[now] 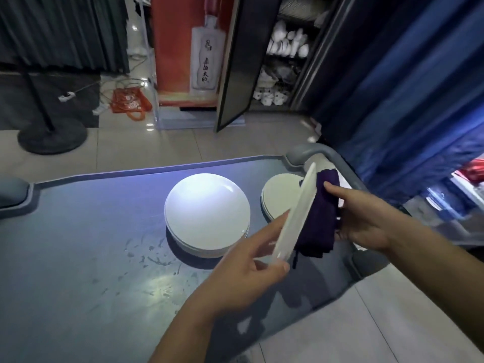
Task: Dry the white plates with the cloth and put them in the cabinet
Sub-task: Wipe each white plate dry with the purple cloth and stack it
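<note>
White plate in hand: one plate (294, 221) is held up on edge, tilted, so only its rim and a sliver of its face show, right above the cart top.
Left hand: the left hand (251, 271) is clamped on the plate's lower edge, thumb on the near side and fingers behind it.
Right hand: the right hand (364, 218) presses a dark purple cloth (320, 218) flat against the far face of the plate, fingers closed on the cloth, thumb tip poking over the top of it.
Stacks: a stack of white plates (207, 216) sits mid-cart with glare on the top one; a second, lower stack (280, 195) sits just beside it to the right, partly hidden behind the held plate.
Cart: grey-blue cart top (91, 258) with a raised lip, some wet smears near the bigger stack.
Cabinet: cabinet (282, 61) stands across the tiled floor, well apart from the cart, dark door (241, 69) swung open, shelves packed with white crockery, too blurry to tell more.
</note>
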A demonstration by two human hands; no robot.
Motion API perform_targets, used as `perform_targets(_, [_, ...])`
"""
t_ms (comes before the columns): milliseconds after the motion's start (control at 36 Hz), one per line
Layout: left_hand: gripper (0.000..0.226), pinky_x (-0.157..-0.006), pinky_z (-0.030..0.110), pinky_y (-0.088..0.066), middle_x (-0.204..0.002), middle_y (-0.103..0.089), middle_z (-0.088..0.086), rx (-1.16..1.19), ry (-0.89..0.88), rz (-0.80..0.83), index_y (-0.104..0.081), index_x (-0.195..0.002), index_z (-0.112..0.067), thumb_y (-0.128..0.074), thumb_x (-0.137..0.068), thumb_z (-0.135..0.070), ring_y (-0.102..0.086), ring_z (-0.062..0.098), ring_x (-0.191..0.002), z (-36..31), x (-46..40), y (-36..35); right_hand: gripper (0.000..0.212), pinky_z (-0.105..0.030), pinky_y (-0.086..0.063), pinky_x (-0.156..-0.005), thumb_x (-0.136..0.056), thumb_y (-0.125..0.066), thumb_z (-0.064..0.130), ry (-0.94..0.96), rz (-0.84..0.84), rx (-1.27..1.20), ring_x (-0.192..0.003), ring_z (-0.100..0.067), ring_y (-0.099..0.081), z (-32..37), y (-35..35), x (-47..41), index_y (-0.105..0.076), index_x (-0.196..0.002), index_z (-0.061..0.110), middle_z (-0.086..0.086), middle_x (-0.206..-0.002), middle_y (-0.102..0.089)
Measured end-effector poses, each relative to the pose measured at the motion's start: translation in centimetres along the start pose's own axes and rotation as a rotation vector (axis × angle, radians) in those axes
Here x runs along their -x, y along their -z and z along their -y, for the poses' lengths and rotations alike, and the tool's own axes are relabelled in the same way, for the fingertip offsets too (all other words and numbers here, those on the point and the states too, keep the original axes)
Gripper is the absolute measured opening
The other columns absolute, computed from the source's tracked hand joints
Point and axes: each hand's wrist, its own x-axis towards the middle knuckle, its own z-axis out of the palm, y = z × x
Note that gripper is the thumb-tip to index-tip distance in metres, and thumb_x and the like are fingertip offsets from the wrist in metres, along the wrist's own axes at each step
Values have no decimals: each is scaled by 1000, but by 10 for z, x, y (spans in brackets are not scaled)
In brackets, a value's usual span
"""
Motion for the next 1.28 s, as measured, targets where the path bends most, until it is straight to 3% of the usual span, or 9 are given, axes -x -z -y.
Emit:
perform_targets(111, [87, -87, 6, -51, -127, -44, -54, -94, -3, 9, -28, -118, -91, -65, -98, -16, -45, -20, -121, -6, 3, -4, 26, -43, -54, -69, -101, -55, 36, 70, 15, -12, -84, -28, -60, 10, -9, 15, -64, -113, 15, -12, -98, -61])
perform_targets(361, [85, -82, 11, -54, -129, -42, -54, -59, -15, -68, -29, -119, -90, -66, -97, -17, -44, -18, -123, -3, 4, -2, 19, -45, -59, -82, -100, -57, 36, 355, 84, 51, -85, -22, -71, 1, -30, 50, -73, -107, 29, 2, -95, -77])
perform_targets(556, [79, -83, 22, -54, -153, -48, -21, 35, -57, -129, -38, -153, -48, -59, -94, 1, -46, 7, -141, 6, -3, -7, 18, -39, -59, -85, -98, -57, 30, 549, 167, 119, -102, -18, -71, -16, -47, 64, -72, -108, 32, 3, -106, -76])
perform_targets(861, [86, -100, 19, -49, -153, -46, -22, 247, -90, -120, -29, -157, -43, -66, -94, 2, -46, 6, -141, 6, -7, -13, 42, -20, -53, -89, -100, -55, 8, 895, 286, 351, -113, -11, -65, -48, -49, 69, -62, -126, 40, 13, -113, -71])
perform_targets(944, [90, -101, 34, -52, -148, -53, -14, 423, -111, -105, -43, -146, -51, -60, -77, 6, -52, 15, -136, 5, -5, -14, 47, -28, -48, -105, -100, -57, 10, 931, 300, 474, -131, -10, -53, -52, -42, 63, -58, -139, 37, 15, -137, -61])
perform_targets(1000, [84, -103, 53, -47, -148, -54, 7, 725, -104, -85, -51, -147, -36, -64, -70, -4, -50, 37, -132, 2, -2, -12, 54, -32, -40, -114, -94, -59, 12, 967, 294, 566, -143, -4, -39, -57, -33, 60, -57, -138, 43, 17, -150, -49])
perform_targets(1083, [82, -104, 51, -47, -147, -51, 22, 1126, -37, -107, -54, -147, -13, -83, -74, -37, -48, 43, -131, -3, -2, -8, 64, -38, -36, -117, -88, -62, 19, 1024, 295, 791, -147, 2, -27, -61, -20, 59, -49, -136, 60, 23, -159, -32])
perform_targets(1167, [79, -119, 56, -33, -155, -44, 25, 1146, -13, -112, -45, -152, -7, -68, -90, -51, -41, 43, -144, -7, -3, -10, 58, -44, -31, -119, -93, -63, 29, 1107, 341, 985, -151, -3, -20, -64, -4, 56, -45, -140, 57, 21, -163, -24])
perform_targets(1278, [94, -108, 53, -49, -147, -53, 26, 1133, 131, -227, -43, -152, -4, -84, -77, -42, -53, 43, -134, -12, -6, -13, 52, -51, -24, -121, -98, -57, 33, 1160, 438, 1117, -154, -13, -14, -65, 16, 48, -44, -146, 48, 10, -167, -18])
